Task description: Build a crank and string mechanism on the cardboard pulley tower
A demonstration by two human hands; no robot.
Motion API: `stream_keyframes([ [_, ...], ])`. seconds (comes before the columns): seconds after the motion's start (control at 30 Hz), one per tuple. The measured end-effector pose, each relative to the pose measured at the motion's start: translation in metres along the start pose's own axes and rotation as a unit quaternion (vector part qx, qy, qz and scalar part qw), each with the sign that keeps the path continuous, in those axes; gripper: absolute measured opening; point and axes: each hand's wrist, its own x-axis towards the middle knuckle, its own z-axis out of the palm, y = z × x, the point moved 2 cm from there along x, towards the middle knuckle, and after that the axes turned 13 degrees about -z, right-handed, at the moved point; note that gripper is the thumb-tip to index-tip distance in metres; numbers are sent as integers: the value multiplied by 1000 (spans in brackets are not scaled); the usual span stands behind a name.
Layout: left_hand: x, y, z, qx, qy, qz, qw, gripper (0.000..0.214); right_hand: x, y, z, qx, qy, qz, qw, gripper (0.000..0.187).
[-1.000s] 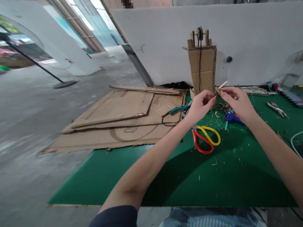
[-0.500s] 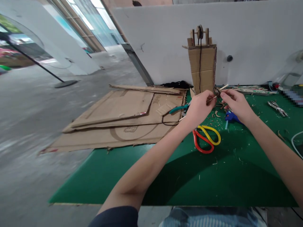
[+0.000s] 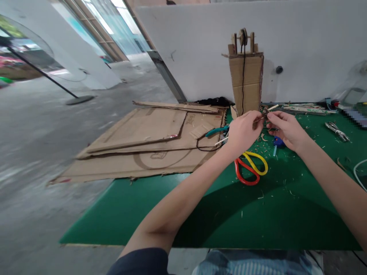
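Observation:
Both my hands meet in front of a cardboard tower (image 3: 250, 82). My left hand (image 3: 243, 131) is closed on a thin wooden stick (image 3: 273, 107) that slants up to the right. On the stick sits a small dark-brown piece (image 3: 265, 112), partly covered by fingers, and my right hand (image 3: 286, 128) pinches it between thumb and fingers. Below my left wrist lie scissors (image 3: 252, 170) with one red and one yellow handle. A blue glue gun (image 3: 278, 142) is partly hidden beneath my right hand. Teal-handled pliers (image 3: 215, 131) rest left of my left hand.
Flat cardboard sheets (image 3: 137, 131) cover the table's left side. A wheel with black cord (image 3: 243, 36) tops the tower. Metal pliers (image 3: 336, 131) and a white cable (image 3: 358, 172) lie at right. Scraps dot the green table (image 3: 229, 214); a white panel (image 3: 195, 46) stands behind.
My right hand's fingers have shifted and spread a little around the brown piece. My left hand has turned slightly over the stick. More of the glue gun is now covered.

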Motion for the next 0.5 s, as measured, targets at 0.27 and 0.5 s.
stream_keyframes([
  [0.27,5,-4,0,10,-61,1,998,12,1,0,0,-46,24,25,998,46],
  [0.5,8,-10,3,5,-59,9,998,13,4,6,-1,-80,24,42,996,46],
])
